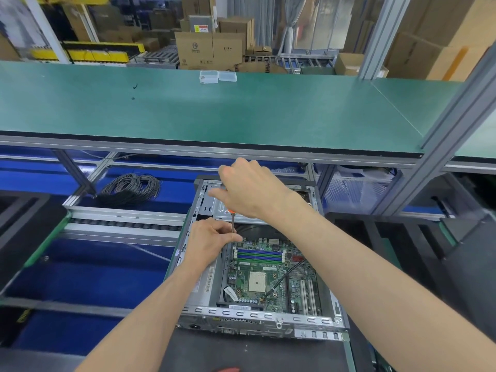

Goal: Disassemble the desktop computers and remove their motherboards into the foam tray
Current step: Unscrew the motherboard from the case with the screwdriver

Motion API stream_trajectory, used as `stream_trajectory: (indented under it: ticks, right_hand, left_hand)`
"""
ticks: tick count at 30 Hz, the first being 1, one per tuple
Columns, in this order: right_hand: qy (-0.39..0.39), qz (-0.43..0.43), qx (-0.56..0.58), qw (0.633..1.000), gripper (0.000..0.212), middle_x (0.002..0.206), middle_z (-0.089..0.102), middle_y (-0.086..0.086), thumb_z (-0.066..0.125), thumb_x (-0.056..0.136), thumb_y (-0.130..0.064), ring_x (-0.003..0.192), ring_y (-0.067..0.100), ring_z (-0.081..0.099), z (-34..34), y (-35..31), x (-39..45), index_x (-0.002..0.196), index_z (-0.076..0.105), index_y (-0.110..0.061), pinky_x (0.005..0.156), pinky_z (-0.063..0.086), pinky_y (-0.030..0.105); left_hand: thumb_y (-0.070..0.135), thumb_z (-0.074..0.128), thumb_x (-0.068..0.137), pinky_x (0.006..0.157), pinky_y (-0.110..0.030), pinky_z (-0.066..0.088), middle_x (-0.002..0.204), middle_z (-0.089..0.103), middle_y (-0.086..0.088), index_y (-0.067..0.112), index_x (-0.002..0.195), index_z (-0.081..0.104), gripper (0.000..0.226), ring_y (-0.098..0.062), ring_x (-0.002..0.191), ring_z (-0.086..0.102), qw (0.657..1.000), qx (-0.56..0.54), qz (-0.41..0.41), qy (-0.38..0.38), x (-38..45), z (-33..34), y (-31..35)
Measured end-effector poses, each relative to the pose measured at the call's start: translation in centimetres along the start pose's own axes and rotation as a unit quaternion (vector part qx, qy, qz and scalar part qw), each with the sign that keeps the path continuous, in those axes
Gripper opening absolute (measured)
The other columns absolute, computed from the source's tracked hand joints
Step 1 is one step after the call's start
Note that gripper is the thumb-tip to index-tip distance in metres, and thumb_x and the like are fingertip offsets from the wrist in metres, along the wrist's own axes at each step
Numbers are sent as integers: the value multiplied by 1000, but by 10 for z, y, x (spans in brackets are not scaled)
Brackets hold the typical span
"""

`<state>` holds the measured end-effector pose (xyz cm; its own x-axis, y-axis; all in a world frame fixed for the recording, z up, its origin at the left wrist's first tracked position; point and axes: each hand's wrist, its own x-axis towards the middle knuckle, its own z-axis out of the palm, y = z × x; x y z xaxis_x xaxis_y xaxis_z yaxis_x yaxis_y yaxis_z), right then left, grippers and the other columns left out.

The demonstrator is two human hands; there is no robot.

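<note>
over the open case [268, 315], the right hand [252, 189] grips a screwdriver [233, 224] upright; the left hand [212, 237] pinches its shaft just above the motherboard [271, 277].

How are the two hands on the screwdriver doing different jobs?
The right hand is higher up, wrapped over the top of the orange-collared screwdriver, hiding its handle; the left hand is lower, pinching the thin metal shaft between its fingertips. The right hand's grip is a whole fist; the left's is only a light pinch that seems to steady the tool. Both hold the same upright screwdriver over the green motherboard inside the open grey metal computer case.
</note>
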<state>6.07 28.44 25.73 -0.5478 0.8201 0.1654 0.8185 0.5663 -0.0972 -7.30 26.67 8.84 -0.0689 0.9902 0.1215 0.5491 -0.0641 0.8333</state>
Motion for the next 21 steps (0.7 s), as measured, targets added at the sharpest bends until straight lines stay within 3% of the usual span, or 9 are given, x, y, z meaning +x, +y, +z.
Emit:
stream_trajectory:
  ticks: [3, 5, 7, 9, 11, 13, 16, 19, 21]
  right_hand:
    - [-4, -6, 7, 1000, 29, 70, 23, 0, 52, 100, -30, 73, 32, 37, 2, 0, 0, 79, 41, -11, 58, 29, 37]
    - [-19, -28, 17, 999, 25, 77, 39, 4, 51, 93, -14, 77, 34, 44, 1, 1, 1, 72, 37, -14, 58, 32, 36]
    - [-35, -56, 5, 998, 11, 88, 56, 5, 55, 83, -4, 84, 30, 51, -3, 2, 3, 79, 52, -13, 64, 34, 35]
    - [-50, -68, 19, 996, 19, 86, 59, 0, 58, 75, 3, 83, 25, 55, -7, 5, 5, 79, 62, -14, 65, 34, 31]
    - [-62, -74, 40, 995, 25, 82, 57, -3, 59, 72, 7, 83, 24, 59, -10, 7, 4, 72, 63, -18, 64, 37, 29]
    - [-65, -78, 46, 994, 22, 90, 50, -3, 61, 72, 5, 84, 24, 58, -11, 8, 2, 77, 65, -16, 63, 38, 29]
    - [-55, -69, 30, 996, 23, 100, 46, 4, 64, 76, -8, 83, 26, 51, -7, 9, 1, 99, 65, -10, 63, 38, 33]
    - [-11, -16, -17, 1000, 30, 97, 47, 10, 59, 91, -33, 87, 35, 55, -1, 7, -1, 106, 57, -8, 63, 37, 39]
    - [10, 9, -45, 999, 32, 94, 52, 11, 54, 98, -39, 89, 37, 55, 2, 5, -2, 106, 56, -8, 64, 33, 40]
  left_hand:
    - [29, 92, 63, 57, -16, 45, 63, 67, 11, 28, 64, 74, 19, -5, 60, 59, 1000, 10, -7, -10, 0, 0, 0]
    - [24, 89, 70, 59, -13, 44, 67, 69, 15, 30, 74, 76, 15, 1, 62, 59, 1000, 3, -11, -29, -2, 1, 2]
    - [12, 79, 81, 66, -7, 44, 78, 74, 20, 30, 90, 78, 19, 7, 73, 64, 999, 3, 9, -52, -4, 1, 3]
    - [2, 69, 88, 77, -4, 45, 91, 76, 19, 24, 100, 78, 27, 10, 89, 66, 997, 13, 30, -68, -5, 0, 3]
    - [-1, 65, 90, 86, -10, 48, 94, 76, 18, 23, 99, 78, 29, 7, 95, 67, 997, 19, 33, -72, -5, -2, 3]
    - [-2, 64, 90, 86, -16, 51, 88, 76, 18, 23, 91, 79, 28, 5, 91, 68, 997, 22, 34, -65, -4, -2, 4]
    - [-1, 69, 87, 79, -20, 54, 80, 76, 15, 19, 82, 79, 23, 1, 82, 69, 998, 19, 38, -47, -3, -1, 3]
    - [10, 79, 81, 71, -23, 52, 74, 73, 15, 23, 74, 76, 15, -2, 72, 66, 999, 18, 18, -28, -1, 0, 1]
    - [15, 83, 78, 66, -22, 48, 70, 69, 17, 28, 71, 71, 18, -3, 68, 61, 999, 36, 12, -27, -1, 1, 0]
